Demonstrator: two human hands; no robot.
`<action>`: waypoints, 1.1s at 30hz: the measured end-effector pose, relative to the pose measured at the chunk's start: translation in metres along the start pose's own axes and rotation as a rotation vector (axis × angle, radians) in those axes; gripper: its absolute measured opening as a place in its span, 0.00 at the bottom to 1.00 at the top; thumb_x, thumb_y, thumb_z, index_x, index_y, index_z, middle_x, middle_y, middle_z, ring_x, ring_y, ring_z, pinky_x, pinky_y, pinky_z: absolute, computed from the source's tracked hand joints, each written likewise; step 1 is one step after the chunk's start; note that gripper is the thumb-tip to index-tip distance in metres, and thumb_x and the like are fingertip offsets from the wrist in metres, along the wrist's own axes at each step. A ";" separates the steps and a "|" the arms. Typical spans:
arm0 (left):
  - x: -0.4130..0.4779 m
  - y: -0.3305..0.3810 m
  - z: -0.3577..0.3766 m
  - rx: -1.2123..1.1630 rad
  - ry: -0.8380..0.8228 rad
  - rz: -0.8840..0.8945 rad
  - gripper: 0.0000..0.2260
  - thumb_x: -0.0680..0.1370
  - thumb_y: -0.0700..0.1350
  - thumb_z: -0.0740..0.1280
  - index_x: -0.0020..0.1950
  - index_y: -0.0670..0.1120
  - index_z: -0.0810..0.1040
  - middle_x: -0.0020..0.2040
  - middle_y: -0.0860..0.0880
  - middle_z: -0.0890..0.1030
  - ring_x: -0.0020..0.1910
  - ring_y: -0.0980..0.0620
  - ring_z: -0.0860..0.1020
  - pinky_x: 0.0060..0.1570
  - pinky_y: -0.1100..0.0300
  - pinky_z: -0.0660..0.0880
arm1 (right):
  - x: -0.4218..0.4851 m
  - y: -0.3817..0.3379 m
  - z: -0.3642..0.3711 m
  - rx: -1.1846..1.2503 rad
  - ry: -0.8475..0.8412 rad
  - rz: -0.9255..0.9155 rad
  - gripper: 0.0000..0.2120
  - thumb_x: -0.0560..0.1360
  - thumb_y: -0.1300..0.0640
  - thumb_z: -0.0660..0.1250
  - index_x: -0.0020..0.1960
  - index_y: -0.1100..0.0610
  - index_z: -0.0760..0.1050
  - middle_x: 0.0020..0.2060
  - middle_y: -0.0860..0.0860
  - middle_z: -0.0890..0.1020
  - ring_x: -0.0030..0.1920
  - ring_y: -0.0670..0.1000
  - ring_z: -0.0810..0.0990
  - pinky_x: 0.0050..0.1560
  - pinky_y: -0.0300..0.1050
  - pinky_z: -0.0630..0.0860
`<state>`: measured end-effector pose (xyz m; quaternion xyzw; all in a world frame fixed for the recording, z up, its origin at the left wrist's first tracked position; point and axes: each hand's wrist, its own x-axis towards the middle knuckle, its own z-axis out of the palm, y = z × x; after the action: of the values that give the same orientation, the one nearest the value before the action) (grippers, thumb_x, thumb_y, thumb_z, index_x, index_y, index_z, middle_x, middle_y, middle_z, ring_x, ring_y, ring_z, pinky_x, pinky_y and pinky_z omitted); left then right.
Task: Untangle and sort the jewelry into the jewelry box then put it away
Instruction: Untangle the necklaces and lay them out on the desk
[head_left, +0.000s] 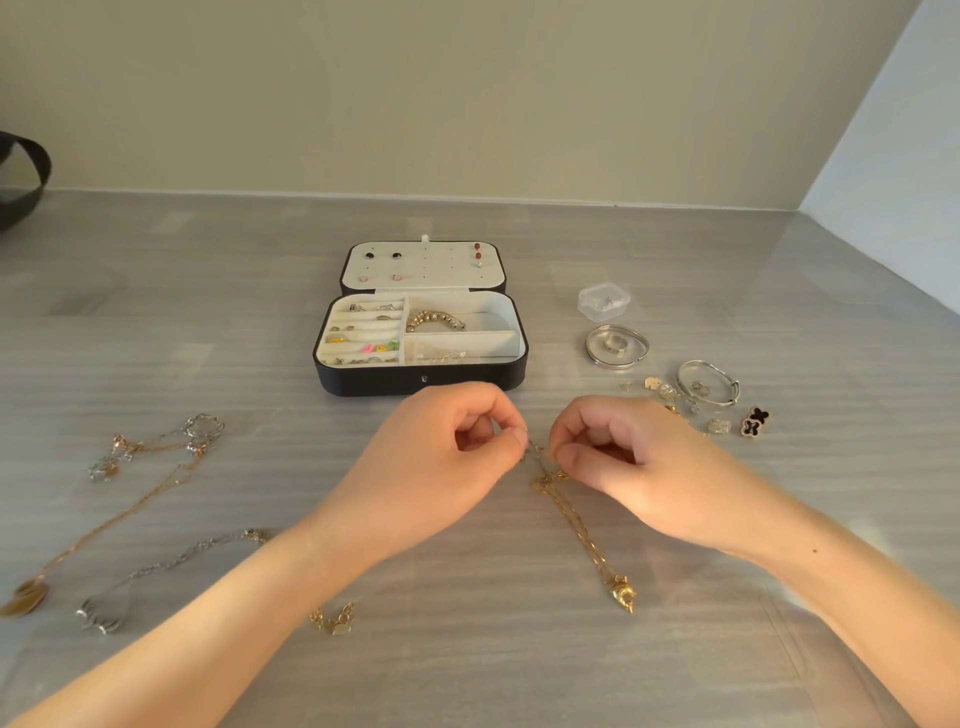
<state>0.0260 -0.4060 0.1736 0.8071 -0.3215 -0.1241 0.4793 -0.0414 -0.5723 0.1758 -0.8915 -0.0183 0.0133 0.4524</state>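
A black jewelry box (421, 382) lies open on the table, cream inside, with rings, earrings and a beaded bracelet in its compartments. In front of it my left hand (441, 462) and my right hand (623, 457) each pinch the top of a gold chain necklace (576, 525). A knot sits between the fingertips. The chain trails toward me and ends in a gold pendant (623, 597) lying on the table.
Left of my arms lie a rose-gold necklace (150, 478), a silver necklace (171, 566) and a small gold chain piece (332, 621). To the right are a clear plastic case (603, 300), two silver bangles (617, 347), loose charms and black clover earrings (756, 422). A dark strap (23, 176) is at far left.
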 end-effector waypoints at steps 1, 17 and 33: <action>0.000 0.000 0.000 0.007 0.000 0.020 0.07 0.75 0.43 0.66 0.37 0.48 0.77 0.24 0.55 0.69 0.26 0.59 0.65 0.29 0.69 0.63 | 0.000 0.000 0.000 -0.014 -0.006 -0.002 0.10 0.75 0.61 0.64 0.39 0.49 0.74 0.27 0.40 0.76 0.28 0.40 0.71 0.32 0.30 0.65; 0.002 -0.009 0.001 0.108 0.097 0.106 0.08 0.76 0.47 0.64 0.37 0.54 0.75 0.46 0.58 0.77 0.51 0.61 0.73 0.53 0.70 0.65 | 0.001 0.009 0.000 -0.008 -0.002 -0.064 0.06 0.73 0.48 0.65 0.42 0.43 0.81 0.38 0.49 0.84 0.40 0.54 0.80 0.43 0.46 0.75; 0.001 -0.005 0.001 -0.088 0.025 0.007 0.10 0.77 0.44 0.61 0.36 0.53 0.73 0.31 0.57 0.75 0.31 0.58 0.69 0.37 0.62 0.69 | 0.001 0.008 -0.001 0.081 0.048 -0.052 0.08 0.76 0.56 0.66 0.40 0.48 0.80 0.33 0.52 0.82 0.31 0.49 0.73 0.35 0.36 0.69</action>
<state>0.0286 -0.4060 0.1687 0.7855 -0.3125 -0.1265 0.5189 -0.0406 -0.5773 0.1702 -0.8719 -0.0298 -0.0192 0.4885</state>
